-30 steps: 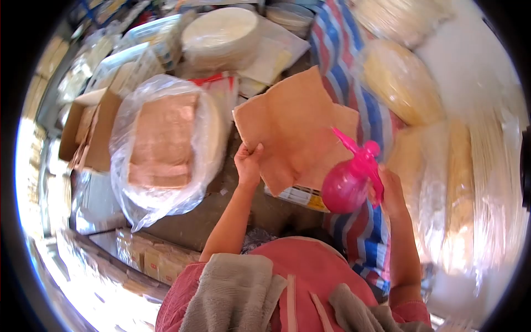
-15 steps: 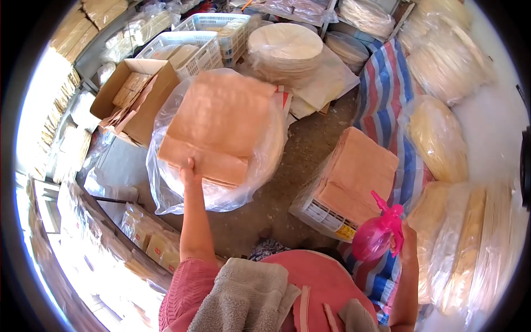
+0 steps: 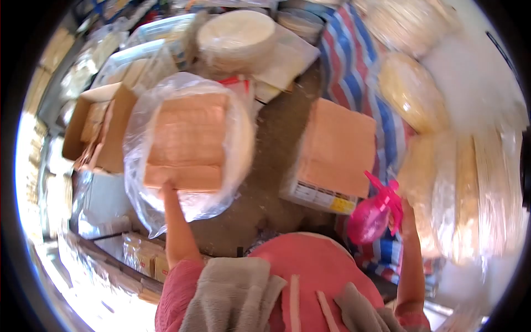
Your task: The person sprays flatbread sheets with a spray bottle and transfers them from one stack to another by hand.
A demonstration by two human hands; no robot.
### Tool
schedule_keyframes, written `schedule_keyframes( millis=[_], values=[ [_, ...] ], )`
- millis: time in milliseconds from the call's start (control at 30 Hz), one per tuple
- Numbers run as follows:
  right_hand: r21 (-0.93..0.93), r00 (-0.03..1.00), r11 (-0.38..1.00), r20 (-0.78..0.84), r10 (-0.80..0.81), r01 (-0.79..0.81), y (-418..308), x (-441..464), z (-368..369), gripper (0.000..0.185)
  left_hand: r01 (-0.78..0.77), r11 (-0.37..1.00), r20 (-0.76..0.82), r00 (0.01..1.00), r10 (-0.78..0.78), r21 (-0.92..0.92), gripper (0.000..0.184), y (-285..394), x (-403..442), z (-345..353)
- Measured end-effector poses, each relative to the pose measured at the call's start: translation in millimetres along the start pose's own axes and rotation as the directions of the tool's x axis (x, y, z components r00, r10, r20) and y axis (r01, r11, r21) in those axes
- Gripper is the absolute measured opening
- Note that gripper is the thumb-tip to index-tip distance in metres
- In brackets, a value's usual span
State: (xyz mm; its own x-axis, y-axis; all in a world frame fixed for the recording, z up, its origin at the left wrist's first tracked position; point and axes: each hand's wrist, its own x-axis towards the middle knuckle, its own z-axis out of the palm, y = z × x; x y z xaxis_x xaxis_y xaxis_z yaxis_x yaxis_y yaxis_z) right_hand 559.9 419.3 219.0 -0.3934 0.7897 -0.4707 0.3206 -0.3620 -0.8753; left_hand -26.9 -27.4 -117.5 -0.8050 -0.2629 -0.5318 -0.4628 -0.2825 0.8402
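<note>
My left hand [image 3: 168,189] is at the near edge of a brown, leathery-looking sheet [image 3: 188,135], thumb side on top and the other fingers hidden beneath. That sheet lies on a stack of similar sheets, on a round pale pile wrapped in clear plastic [image 3: 135,160]. On the right, my right hand [image 3: 405,214] is closed round the neck of a pink spray bottle [image 3: 368,221] with pink see-through sides. The bottle is held up at the near right corner of a second brown stack [image 3: 337,149], which rests on a white crate [image 3: 318,195].
A cardboard box [image 3: 119,127] with brown pieces stands left of the wrapped pile. Behind are plastic baskets [image 3: 157,52] and a stack of round pale sheets [image 3: 237,33]. A striped tarp [image 3: 354,61] runs along the right, beside plastic-wrapped bundles [image 3: 464,193].
The brown sheet under my left hand has come down flat onto its stack. My right hand still holds the spray bottle. The whole view has shifted, and it is blurrier.
</note>
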Motion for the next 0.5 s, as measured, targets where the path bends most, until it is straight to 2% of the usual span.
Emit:
schedule_keyframes(
  millis=[33, 67, 100, 133, 167, 200, 233, 267, 300, 333, 367, 400, 433, 500],
  values=[
    [-0.032, 1.0, 0.999, -0.006, 0.018, -0.018, -5, -3, -3, 0.056, 0.011, 0.999, -0.001, 1.0, -0.011, -0.031, 0.049, -4, 4, -5],
    [-0.061, 0.999, 0.998, -0.004, 0.033, -0.033, -10, -3, -3, 0.057, -0.112, 0.924, -0.156, 0.971, 0.18, 0.366, 0.051, 4, -21, 0],
    [-0.118, 0.999, 0.992, -0.009, 0.049, -0.05, -9, 0, -8, 0.055, -0.16, 0.685, -0.211, 0.881, 0.424, 0.71, 0.053, 27, -59, 8],
    [-0.175, 0.998, 0.982, -0.003, 0.066, -0.065, -6, 6, -12, 0.054, -0.245, 0.537, -0.154, 0.792, 0.592, 0.807, 0.053, 40, -109, 22],
    [-0.234, 0.997, 0.969, 0.01, 0.083, -0.078, -4, 13, -13, 0.052, -0.301, 0.369, -0.077, 0.674, 0.735, 0.879, 0.054, 44, -145, 32],
    [-0.333, 0.995, 0.939, 0.027, 0.101, -0.086, -4, 20, -11, 0.05, -0.459, 0.311, 0.065, 0.639, 0.767, 0.832, 0.055, 29, -144, 35],
    [-0.432, 0.992, 0.898, 0.046, 0.12, -0.089, -4, 27, -7, 0.048, -0.682, 0.324, 0.187, 0.562, 0.806, 0.655, 0.052, 8, -149, 46],
    [-0.526, 0.988, 0.846, 0.067, 0.14, -0.085, -6, 35, -3, 0.046, -0.757, 0.249, 0.328, 0.521, 0.788, 0.604, 0.044, -2, -193, 67],
    [-0.552, 0.988, 0.833, 0.099, 0.12, -0.046, -10, 42, 0, 0.044, -0.856, 0.385, 0.385, 0.503, 0.774, 0.345, 0.037, -40, -195, 85],
    [-0.575, 0.986, 0.818, 0.132, 0.1, -0.006, -14, 48, 3, 0.043, -0.819, 0.308, 0.564, 0.562, 0.605, 0.485, 0.035, -56, -236, 104],
    [-0.594, 0.983, 0.803, 0.166, 0.082, 0.033, -17, 56, 1, 0.042, -0.64, 0.732, 0.608, 0.683, 0.405, 0.233, 0.036, -84, -270, 124],
    [-0.559, 0.994, 0.828, 0.102, 0.034, 0.029, -18, 66, -5, 0.042, -0.675, 0.43, 0.703, 0.701, 0.121, 0.6, 0.04, -63, -330, 153],
    [-0.452, 0.997, 0.891, 0.076, 0.0, 0.034, -22, 75, -13, 0.042, -0.757, 0.463, 0.836, 0.545, 0.059, 0.461, 0.045, -99, -333, 158],
    [-0.221, 0.999, 0.974, 0.006, -0.054, 0.054, -29, 88, -37, 0.041, -0.685, 0.577, 0.855, 0.516, -0.047, 0.445, 0.048, -156, -357, 178]
  ],
)
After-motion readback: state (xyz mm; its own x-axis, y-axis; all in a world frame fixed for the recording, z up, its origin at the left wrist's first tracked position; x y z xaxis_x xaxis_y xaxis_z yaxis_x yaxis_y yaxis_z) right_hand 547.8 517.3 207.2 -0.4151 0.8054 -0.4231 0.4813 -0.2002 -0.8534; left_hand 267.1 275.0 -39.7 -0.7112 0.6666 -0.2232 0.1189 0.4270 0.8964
